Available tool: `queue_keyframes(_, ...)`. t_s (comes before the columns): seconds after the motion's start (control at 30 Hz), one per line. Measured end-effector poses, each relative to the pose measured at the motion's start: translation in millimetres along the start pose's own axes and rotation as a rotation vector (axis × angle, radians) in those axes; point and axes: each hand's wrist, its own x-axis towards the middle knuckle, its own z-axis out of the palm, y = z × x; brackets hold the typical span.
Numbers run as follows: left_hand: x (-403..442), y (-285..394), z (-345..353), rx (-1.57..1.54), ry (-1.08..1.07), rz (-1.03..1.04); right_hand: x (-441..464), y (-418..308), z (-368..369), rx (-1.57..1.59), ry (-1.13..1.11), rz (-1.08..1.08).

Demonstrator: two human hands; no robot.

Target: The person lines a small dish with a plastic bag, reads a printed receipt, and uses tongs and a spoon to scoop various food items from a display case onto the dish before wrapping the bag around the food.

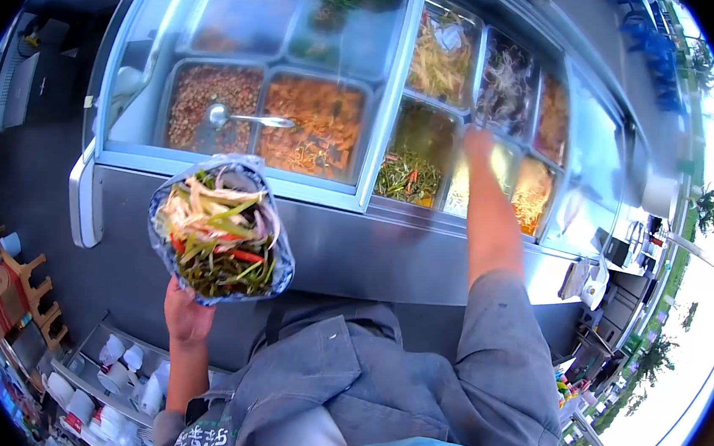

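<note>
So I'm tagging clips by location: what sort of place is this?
Probably a food stall: a glass display case holds several food trays, and the left hand holds a filled container.

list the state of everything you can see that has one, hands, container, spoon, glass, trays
left hand: holding the container, fingers mostly hidden
right hand: reaching into the display case, blurred, grip unclear
container: open-topped, heaped with mixed vegetables
spoon: lying across two trays
glass pane: drawn over the left side
green vegetable tray: partly filled, not under that pane
</note>
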Motion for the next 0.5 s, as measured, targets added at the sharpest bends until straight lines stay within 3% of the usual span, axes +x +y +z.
queue_keyframes(0.1,1.2,-8.0,0.3,0.020,0.068,0.020,52.0,20.1,28.5,-0.078,-0.043,-0.082)
queue_keyframes(0.13,3.3,-13.1,-5.7,0.024,0.073,0.010,52.7,16.4,26.4,-0.212,-0.008,-0.160)
queue_keyframes(0.2,-1.8,-15.9,-21.4,0.049,0.043,0.004,25.4,-7.2,18.7,-0.410,0.186,-0.082)
queue_keyframes(0.27,-3.0,-17.0,-23.1,0.006,0.081,0.014,-17.1,-62.4,-18.8,-0.191,0.068,-0.209)
queue_keyframes(0.33,2.0,-17.4,-9.9,0.021,-0.011,0.016,-29.8,-76.4,19.2,0.404,0.097,-0.489)
queue_keyframes(0.4,-0.1,-20.1,8.0,0.020,0.018,0.059,-105.2,-148.1,-33.8,1.009,-0.509,-0.121)
queue_keyframes(0.47,-1.9,-22.0,14.2,-0.006,0.064,0.042,-169.4,-189.1,-69.7,1.188,-0.812,0.100)
queue_keyframes(0.5,-2.5,-23.2,28.9,-0.028,0.050,0.066,-184.5,-200.0,-65.8,1.333,-0.829,0.108)
